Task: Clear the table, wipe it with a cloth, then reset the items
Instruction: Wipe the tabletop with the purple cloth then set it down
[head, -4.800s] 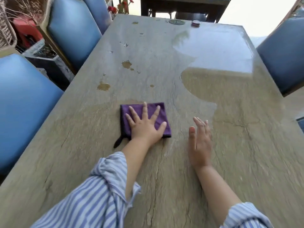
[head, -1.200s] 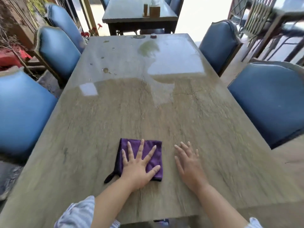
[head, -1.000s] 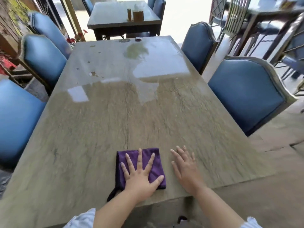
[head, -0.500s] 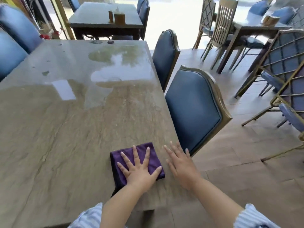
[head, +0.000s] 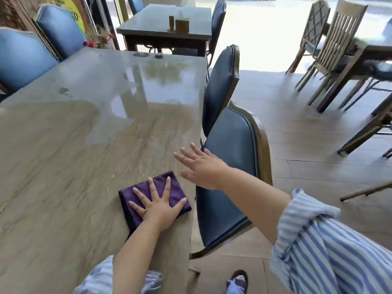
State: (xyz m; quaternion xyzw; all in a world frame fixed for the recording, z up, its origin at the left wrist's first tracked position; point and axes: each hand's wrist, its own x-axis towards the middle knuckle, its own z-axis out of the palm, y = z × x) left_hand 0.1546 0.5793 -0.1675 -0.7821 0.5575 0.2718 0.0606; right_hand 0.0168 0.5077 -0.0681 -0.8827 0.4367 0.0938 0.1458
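The folded purple cloth [head: 177, 190] lies by the bench's [head: 74, 155] right edge, near its near corner. The left hand [head: 158, 206] presses it flat, fingers spread. The right hand [head: 201, 166], fingers splayed and holding nothing, is over that edge beside a blue chair [head: 231, 162]. Two small things [head: 158, 55] at the far edge are too blurred to name.

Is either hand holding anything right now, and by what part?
Nothing is gripped. The left hand presses flat on top of the purple cloth; the right hand is open and empty.
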